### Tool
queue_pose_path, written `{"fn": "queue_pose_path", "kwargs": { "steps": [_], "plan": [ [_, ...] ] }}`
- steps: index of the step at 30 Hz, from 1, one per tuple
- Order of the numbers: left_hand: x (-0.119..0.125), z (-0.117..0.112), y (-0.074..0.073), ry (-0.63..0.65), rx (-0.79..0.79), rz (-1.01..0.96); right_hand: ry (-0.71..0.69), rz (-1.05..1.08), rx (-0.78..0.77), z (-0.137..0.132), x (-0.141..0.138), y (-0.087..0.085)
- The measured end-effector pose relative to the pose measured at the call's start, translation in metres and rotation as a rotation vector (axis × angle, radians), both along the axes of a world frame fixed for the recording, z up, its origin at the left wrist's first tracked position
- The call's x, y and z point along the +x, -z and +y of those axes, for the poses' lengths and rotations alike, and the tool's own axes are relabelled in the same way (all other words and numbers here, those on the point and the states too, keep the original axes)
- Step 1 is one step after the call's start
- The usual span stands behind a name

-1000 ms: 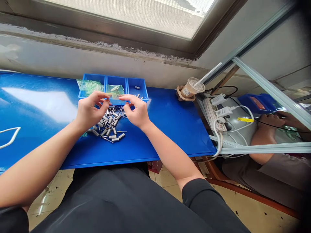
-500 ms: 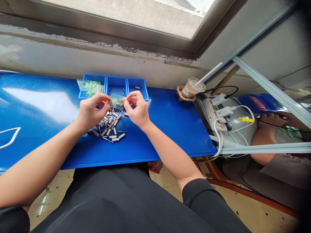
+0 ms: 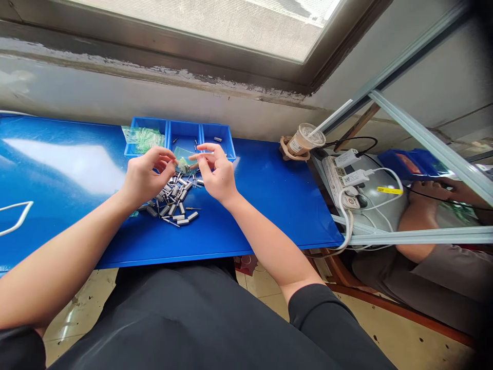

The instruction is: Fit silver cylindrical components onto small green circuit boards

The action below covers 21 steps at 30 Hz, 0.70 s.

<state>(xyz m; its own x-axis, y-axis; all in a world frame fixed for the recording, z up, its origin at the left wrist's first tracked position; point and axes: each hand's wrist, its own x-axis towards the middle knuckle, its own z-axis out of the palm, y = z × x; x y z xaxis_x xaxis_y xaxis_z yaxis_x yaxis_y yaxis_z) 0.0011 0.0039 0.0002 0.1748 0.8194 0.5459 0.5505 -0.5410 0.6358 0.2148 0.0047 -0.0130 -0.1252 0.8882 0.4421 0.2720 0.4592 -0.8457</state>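
Between my two hands, above the pile, is a small clear greenish plastic bag [image 3: 185, 154] with small metal pieces at its bottom. My left hand [image 3: 148, 172] pinches the bag's left edge between thumb and fingers. At the bag's right edge is my right hand [image 3: 216, 172], with its index finger raised and its thumb and another finger on the plastic. Under the hands lies a pile of grey metal cylinders [image 3: 182, 208] and thin pin-like rivets [image 3: 170, 222] on the blue table [image 3: 269, 205].
Behind the hands stand three joined blue bins: the left bin [image 3: 129, 150] holds greenish plastic bags [image 3: 148, 139], the middle and right ones a few metal pieces. Rightward are a drink cup [image 3: 306, 139], a power strip [image 3: 339, 180] with cables, and a metal frame [image 3: 423, 236]. Another person's arm [image 3: 418, 221] shows beyond.
My right index finger has lifted away from the thumb, and the right fingers have opened slightly at the bag. My left hand stays almost still.
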Motion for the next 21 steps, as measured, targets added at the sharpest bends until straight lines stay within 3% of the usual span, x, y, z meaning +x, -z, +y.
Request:
{"fn": "queue_pose_path", "kwargs": {
  "steps": [13,21],
  "plan": [
    [0.0009,0.0026,-0.0046,-0.016,-0.009,0.032,0.053,-0.049,0.029,-0.0004,0.0011,-0.0027],
    [0.0014,0.0028,0.0007,-0.013,-0.015,0.035,0.018,-0.039,0.052,-0.0024,0.0004,-0.0036]
  ]
}}
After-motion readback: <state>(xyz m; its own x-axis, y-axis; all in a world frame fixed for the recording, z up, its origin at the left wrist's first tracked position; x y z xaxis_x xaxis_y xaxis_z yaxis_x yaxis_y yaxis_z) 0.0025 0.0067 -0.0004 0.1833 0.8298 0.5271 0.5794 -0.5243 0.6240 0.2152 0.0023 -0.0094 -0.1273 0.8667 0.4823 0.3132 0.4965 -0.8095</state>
